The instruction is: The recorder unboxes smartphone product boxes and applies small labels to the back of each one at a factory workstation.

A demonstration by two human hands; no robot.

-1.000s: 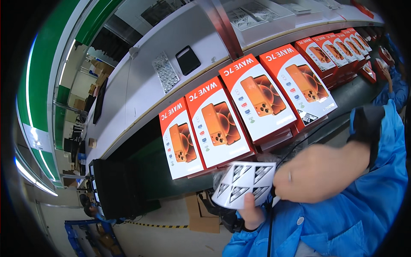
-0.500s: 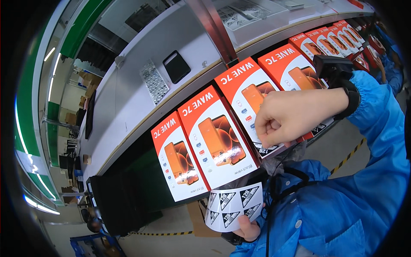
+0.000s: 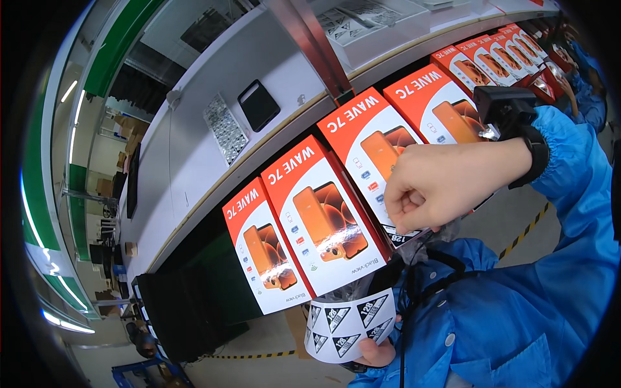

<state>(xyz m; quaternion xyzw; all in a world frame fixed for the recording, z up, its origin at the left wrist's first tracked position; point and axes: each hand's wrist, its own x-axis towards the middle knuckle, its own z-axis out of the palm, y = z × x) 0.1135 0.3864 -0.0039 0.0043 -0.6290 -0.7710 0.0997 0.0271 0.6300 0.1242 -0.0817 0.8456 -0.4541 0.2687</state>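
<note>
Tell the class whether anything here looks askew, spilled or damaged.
Nothing stands out. The phone boxes show no visible damage, and the sticker sheet in the left hand merely curves. The right hand hides part of one box.

Left head-worn fisheye: looks down, close above right hand point(image 3: 440, 184) and left hand point(image 3: 377, 353); workbench point(image 3: 194, 152) beyond.

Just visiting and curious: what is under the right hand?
Under the right hand is a red-and-white box, with part of a black triangular sticker showing at its near edge. The covered rest cannot be seen.
</note>
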